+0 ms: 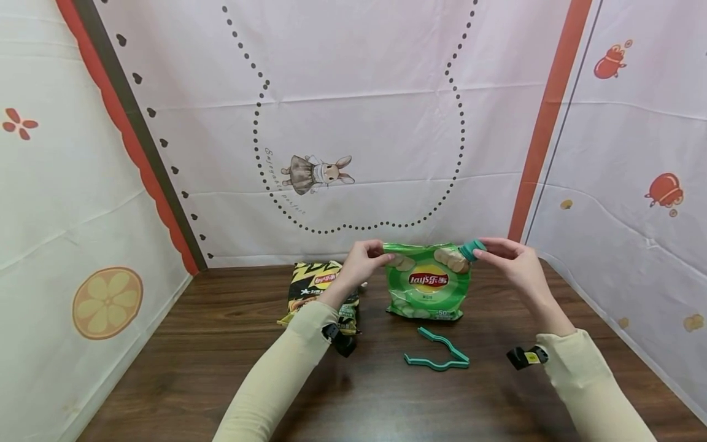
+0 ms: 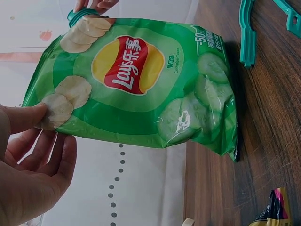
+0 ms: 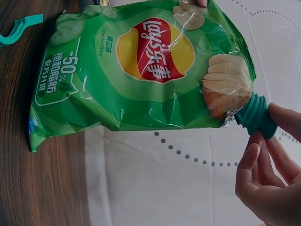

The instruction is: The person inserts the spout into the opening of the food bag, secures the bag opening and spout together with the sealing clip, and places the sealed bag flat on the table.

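A green Lay's potato chip bag (image 1: pixel 428 288) is held upright by its top corners over the wooden table. My left hand (image 1: pixel 361 265) pinches its upper left corner, thumb on the front (image 2: pixel 35 160). With thumb and fingertips my right hand (image 1: pixel 516 264) pinches a teal threaded spout (image 3: pixel 256 115) at the upper right corner of the bag. Some silvery inner foil shows where the spout meets the bag. In front of the bag, a teal bag clip (image 1: pixel 442 359) lies on the table with its two arms spread apart.
A black and yellow Lay's bag (image 1: pixel 315 291) lies on the table (image 1: pixel 232 368) to the left, partly behind my left forearm. White printed cloth (image 1: pixel 359 123) hangs at the back and on both sides.
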Demonstrator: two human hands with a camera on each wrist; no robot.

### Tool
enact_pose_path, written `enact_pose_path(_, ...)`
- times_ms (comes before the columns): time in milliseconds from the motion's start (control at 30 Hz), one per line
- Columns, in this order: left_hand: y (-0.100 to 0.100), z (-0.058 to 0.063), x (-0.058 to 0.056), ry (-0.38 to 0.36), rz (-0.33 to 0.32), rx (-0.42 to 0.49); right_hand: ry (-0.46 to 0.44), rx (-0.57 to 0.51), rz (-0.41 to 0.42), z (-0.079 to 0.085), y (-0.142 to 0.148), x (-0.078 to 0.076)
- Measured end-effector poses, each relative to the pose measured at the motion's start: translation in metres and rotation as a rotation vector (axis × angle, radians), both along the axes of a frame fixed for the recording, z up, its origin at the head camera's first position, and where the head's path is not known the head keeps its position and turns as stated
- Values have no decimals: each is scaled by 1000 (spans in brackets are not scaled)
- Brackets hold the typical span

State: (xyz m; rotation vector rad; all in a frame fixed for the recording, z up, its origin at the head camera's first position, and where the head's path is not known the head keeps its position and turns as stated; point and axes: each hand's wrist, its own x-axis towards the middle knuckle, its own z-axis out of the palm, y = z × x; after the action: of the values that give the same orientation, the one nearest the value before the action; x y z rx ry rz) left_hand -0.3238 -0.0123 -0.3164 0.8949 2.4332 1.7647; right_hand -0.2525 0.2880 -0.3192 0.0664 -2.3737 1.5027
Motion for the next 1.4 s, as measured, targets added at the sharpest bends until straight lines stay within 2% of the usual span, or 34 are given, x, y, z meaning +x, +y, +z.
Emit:
enact_pose_path(533, 0, -2, 0, 32, -1, -7, -28, 91, 39, -2, 0, -4)
enact_pose_path(967, -1, -1, -1, 2, 6, 2, -26, 147, 45, -2, 0, -3)
enact_pose_path(1167, -2, 0, -1, 13, -2, -6, -11, 162, 50, -2, -1, -4)
enact_pose_path(1400, 2, -25, -30, 39, 25, 25, 3, 137, 48, -2, 0, -4)
